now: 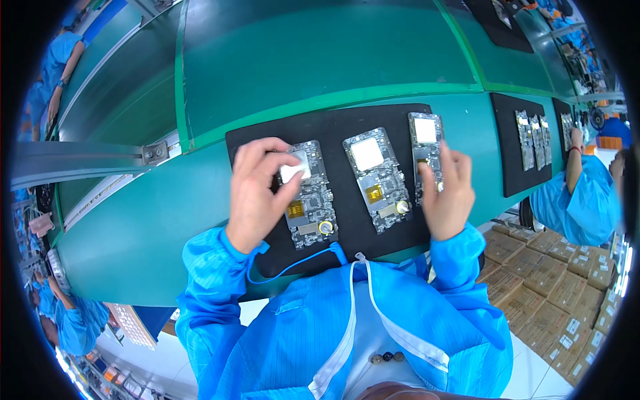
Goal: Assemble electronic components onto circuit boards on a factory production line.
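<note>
Three grey circuit boards lie side by side on a black mat (347, 240). My left hand (257, 193) rests on the left board (310, 200), with thumb and fingers pressing its white square pad (295, 173). The middle board (377, 180) lies untouched, its white pad facing up. My right hand (448, 193) lies on the lower part of the right board (425, 143), fingers together and flat on it. Each board shows a gold patch and a round coin cell near its lower end. A blue coiled wrist cord (320, 257) runs from my left cuff.
The mat lies on a green conveyor bench (133, 233) with a raised green belt (320, 53) behind. To the right, another black mat (517, 143) holds more boards, where a person in a blue coat (580, 193) works. Cardboard boxes (547, 280) are stacked at lower right.
</note>
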Tool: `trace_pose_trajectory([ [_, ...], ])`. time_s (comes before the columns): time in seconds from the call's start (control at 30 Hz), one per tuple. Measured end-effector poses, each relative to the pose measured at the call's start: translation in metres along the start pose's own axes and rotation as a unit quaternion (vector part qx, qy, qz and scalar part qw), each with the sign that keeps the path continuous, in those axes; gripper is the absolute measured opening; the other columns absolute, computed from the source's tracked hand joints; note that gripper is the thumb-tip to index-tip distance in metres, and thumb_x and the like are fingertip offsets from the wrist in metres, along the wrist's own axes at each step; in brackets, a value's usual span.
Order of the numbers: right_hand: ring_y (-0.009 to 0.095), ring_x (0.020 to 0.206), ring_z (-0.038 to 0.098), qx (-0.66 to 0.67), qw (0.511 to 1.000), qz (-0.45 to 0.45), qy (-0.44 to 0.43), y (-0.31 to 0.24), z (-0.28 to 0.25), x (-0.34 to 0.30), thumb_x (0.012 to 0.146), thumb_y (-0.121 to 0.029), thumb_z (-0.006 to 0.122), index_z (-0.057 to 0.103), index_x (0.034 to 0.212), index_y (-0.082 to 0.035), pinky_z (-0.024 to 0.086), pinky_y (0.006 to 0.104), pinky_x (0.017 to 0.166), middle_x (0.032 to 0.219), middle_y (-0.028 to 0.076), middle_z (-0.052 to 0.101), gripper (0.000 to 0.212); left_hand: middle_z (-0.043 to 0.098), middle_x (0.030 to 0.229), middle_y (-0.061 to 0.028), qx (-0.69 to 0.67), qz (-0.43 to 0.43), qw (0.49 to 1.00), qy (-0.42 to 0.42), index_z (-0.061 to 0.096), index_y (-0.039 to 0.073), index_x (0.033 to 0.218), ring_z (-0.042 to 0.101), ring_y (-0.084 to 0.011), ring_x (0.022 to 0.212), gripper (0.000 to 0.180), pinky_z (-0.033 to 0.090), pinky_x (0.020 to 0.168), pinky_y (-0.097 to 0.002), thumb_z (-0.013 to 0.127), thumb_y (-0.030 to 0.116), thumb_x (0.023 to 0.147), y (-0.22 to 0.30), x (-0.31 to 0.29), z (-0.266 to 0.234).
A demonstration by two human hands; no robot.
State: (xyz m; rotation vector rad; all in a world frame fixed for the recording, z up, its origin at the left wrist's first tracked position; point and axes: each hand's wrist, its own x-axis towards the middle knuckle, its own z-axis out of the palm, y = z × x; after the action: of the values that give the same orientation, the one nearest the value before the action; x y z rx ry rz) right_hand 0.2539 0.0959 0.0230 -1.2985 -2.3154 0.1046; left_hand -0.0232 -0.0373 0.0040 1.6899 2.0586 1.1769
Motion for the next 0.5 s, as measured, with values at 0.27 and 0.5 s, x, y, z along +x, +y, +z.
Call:
trace_pose_trajectory([
  [0.27,0.033,0.084,0.070,0.084,0.996,0.030,-0.016,0.044,0.011,-0.032,0.088,-0.022,0.083,0.074,0.120,0.000,0.056,0.0404,0.069,0.109,0.015,0.064,0.040,0.065,0.121,-0.0144,0.013,-0.064,0.995,0.077,0.070,0.004,0.112,0.061,-0.0319,0.117,0.029,0.049,0.101,-0.0405,0.080,0.007,0.085,-0.008,0.008,-0.028],
  [0.5,0.033,0.084,0.073,0.072,0.994,0.066,-0.042,0.058,-0.013,-0.035,0.087,-0.026,0.084,0.074,0.120,0.000,0.057,0.0407,0.071,0.103,0.015,0.070,0.043,0.069,0.108,-0.0114,-0.019,-0.237,0.967,0.091,0.063,-0.002,0.126,0.068,-0.0205,0.101,0.038,0.054,0.087,-0.0333,0.076,0.015,0.095,-0.040,-0.046,-0.059],
])
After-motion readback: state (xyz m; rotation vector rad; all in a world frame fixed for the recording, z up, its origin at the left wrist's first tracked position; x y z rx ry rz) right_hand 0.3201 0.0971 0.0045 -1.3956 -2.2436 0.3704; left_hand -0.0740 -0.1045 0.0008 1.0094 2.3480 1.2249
